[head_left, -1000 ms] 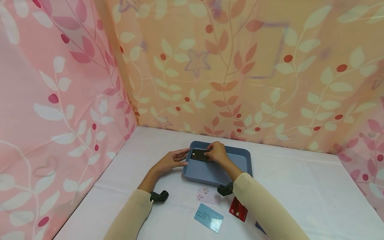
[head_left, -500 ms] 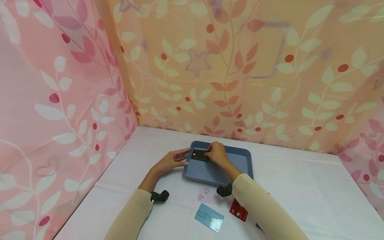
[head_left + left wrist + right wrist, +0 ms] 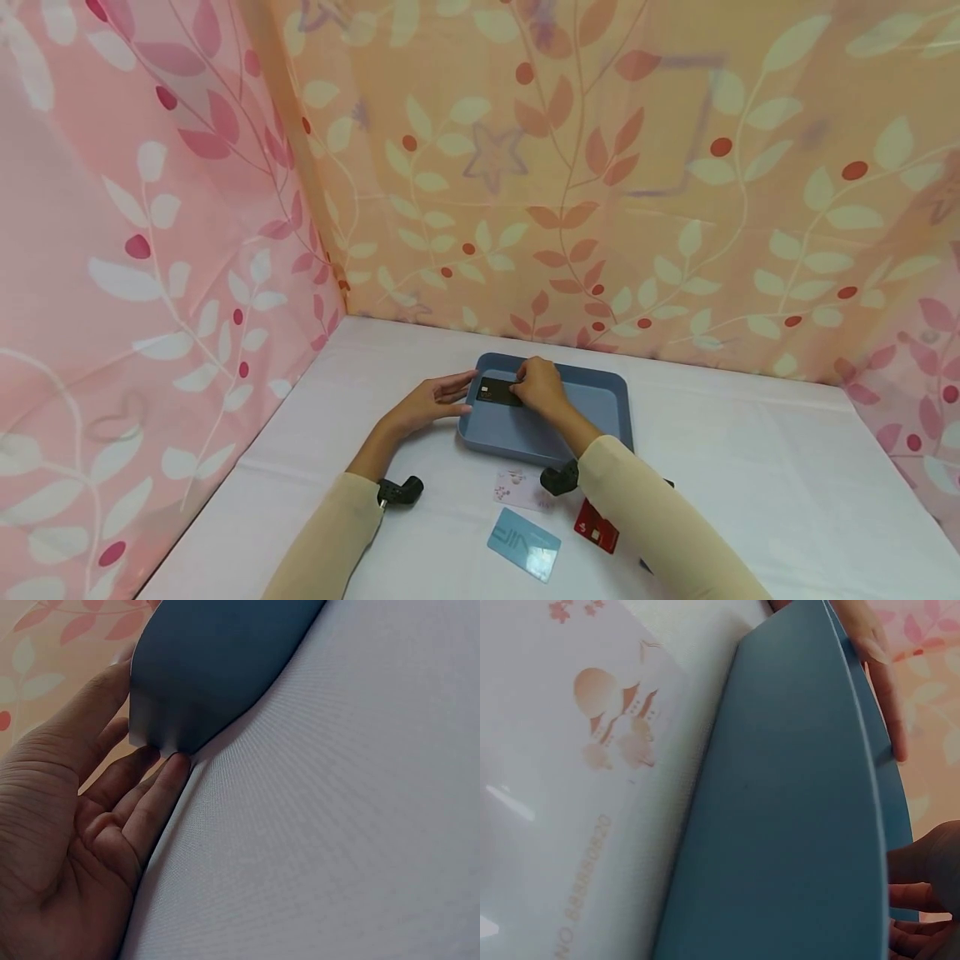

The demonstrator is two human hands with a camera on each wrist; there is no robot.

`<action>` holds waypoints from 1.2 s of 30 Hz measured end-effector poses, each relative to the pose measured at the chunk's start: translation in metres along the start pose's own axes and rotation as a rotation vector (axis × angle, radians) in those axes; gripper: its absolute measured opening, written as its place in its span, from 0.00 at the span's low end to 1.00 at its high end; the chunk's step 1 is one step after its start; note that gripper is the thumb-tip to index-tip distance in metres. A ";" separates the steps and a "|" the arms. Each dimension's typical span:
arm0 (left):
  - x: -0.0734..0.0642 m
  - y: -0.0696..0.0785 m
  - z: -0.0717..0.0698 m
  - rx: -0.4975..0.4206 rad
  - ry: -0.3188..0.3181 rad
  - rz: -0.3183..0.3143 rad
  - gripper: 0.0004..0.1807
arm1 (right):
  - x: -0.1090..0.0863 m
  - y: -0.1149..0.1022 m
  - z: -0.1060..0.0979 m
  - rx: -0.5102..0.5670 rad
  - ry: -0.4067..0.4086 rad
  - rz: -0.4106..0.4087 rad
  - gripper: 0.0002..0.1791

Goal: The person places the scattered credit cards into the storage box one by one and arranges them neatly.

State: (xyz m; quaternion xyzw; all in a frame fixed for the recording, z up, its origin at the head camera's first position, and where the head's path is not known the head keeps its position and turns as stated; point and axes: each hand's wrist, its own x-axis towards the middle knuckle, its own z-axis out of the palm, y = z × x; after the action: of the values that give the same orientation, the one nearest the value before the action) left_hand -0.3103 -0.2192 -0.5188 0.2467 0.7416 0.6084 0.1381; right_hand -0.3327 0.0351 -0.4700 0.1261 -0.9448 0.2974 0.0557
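My right hand (image 3: 542, 387) reaches into a blue-grey tray (image 3: 510, 437) and pinches the right end of a black bank card (image 3: 495, 392) with a chip. The card lies flat, or nearly so, along the tray's left back part; its right end is hidden by the fingers. My left hand (image 3: 427, 404) touches the tray's left side, its fingers extended and spread along the wall. Fingertips (image 3: 176, 765) meet the tray's outer wall low down in the left wrist view. The right wrist view shows the tray's near wall (image 3: 780, 780), with the right hand partly hidden behind it.
In front of the tray lie a pale pink-patterned card (image 3: 517, 490), a light blue card (image 3: 523, 543) and a red card (image 3: 596, 527). A dark blue card corner (image 3: 645, 565) shows beside the right sleeve. Floral cloth (image 3: 525, 208) hangs behind the white table (image 3: 750, 467).
The black card's right end has come slightly nearer to me with my right hand, and its tilt has altered a little. The left hand and tray stay in place.
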 end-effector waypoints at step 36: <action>0.001 -0.001 0.001 0.007 0.000 0.008 0.39 | -0.066 -0.008 -0.065 0.060 0.002 -0.090 0.13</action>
State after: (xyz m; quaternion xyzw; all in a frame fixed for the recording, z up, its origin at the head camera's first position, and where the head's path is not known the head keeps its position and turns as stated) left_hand -0.3108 -0.2182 -0.5201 0.2499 0.7426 0.6065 0.1349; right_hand -0.2647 0.0797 -0.4244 0.1696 -0.9288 0.3227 0.0664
